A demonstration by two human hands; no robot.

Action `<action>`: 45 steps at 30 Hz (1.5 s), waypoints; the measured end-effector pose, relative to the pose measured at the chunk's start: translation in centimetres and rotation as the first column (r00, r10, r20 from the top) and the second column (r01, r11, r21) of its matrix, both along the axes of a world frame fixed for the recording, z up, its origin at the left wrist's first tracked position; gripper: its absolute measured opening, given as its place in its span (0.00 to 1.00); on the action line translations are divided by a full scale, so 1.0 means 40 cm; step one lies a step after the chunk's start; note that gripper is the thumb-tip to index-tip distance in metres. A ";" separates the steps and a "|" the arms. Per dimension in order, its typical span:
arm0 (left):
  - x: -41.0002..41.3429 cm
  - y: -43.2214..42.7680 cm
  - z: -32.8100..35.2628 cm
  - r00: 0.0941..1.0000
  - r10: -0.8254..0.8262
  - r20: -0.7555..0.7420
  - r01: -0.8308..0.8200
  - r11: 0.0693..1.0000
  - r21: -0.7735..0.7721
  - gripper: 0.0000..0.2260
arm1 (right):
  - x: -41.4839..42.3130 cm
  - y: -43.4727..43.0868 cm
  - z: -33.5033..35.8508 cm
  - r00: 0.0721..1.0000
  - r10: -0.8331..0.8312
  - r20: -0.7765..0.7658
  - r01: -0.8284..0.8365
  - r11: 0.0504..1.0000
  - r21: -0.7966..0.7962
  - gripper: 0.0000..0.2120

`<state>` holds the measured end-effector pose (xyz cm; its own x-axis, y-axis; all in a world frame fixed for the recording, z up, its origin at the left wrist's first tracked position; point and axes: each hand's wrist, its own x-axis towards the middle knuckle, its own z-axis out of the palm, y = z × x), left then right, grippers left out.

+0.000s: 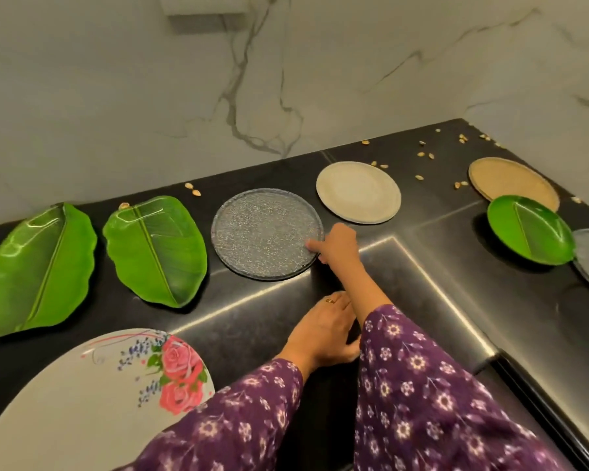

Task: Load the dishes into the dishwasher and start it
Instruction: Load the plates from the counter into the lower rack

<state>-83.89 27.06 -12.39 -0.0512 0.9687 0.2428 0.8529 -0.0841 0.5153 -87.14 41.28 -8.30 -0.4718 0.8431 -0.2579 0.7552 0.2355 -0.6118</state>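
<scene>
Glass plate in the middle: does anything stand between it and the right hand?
Nothing visible does. The right hand grips the glass plate at its right rim, thumb on top; the cream plate lies apart behind.

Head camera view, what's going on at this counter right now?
A person is reaching for a dish. Their right hand pinches the right rim of the glass plate, which lies flat on the black counter. The left hand rests open on the counter, holding nothing. The green leaf plate beside it, a rose-patterned plate and other plates sit untouched. No dishwasher is in view.
</scene>
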 end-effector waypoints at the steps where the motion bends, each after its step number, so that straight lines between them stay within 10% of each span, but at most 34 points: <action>1: 0.001 0.000 0.000 1.000 -0.005 0.002 0.005 1.000 0.004 0.25 | -0.009 0.003 -0.001 0.999 -0.009 0.035 0.009 1.000 0.000 0.20; 6: 0.002 -0.004 0.005 1.000 -0.010 0.007 0.010 0.999 0.035 0.22 | -0.018 0.014 0.003 0.997 -0.009 0.073 0.013 0.998 -0.055 0.13; 11: 0.003 -0.011 0.009 0.999 0.011 0.031 -0.012 0.999 0.031 0.21 | 0.047 0.002 0.043 0.940 -0.126 -0.317 0.053 0.972 -0.230 0.16; 16: 0.005 -0.019 0.030 1.000 0.025 0.014 -0.026 0.996 0.082 0.18 | 0.232 -0.002 0.107 0.866 -0.156 -0.474 0.203 0.978 0.048 0.13; 26: 0.296 0.014 0.078 0.986 -0.075 -0.147 0.095 0.987 0.134 0.13 | 0.990 -0.187 0.187 0.449 -0.416 -0.791 0.646 0.763 -0.035 0.10; 35: 0.941 -0.013 0.109 0.852 -0.516 -0.092 0.524 0.835 0.169 0.14 | 1.730 -0.592 0.150 0.459 -0.637 -0.619 0.824 0.567 0.027 0.11; 45: 1.561 -0.169 0.097 0.467 -0.867 -0.177 0.880 0.435 0.190 0.10 | 2.228 -1.144 0.017 0.360 -0.860 -0.361 0.840 0.467 -0.276 0.13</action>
<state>-21.45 20.31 -8.51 0.8073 0.4066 0.4278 0.2788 -0.9016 0.3308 1.98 -4.48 -7.64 0.4340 0.8524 -0.2917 0.2211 -0.4147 -0.8827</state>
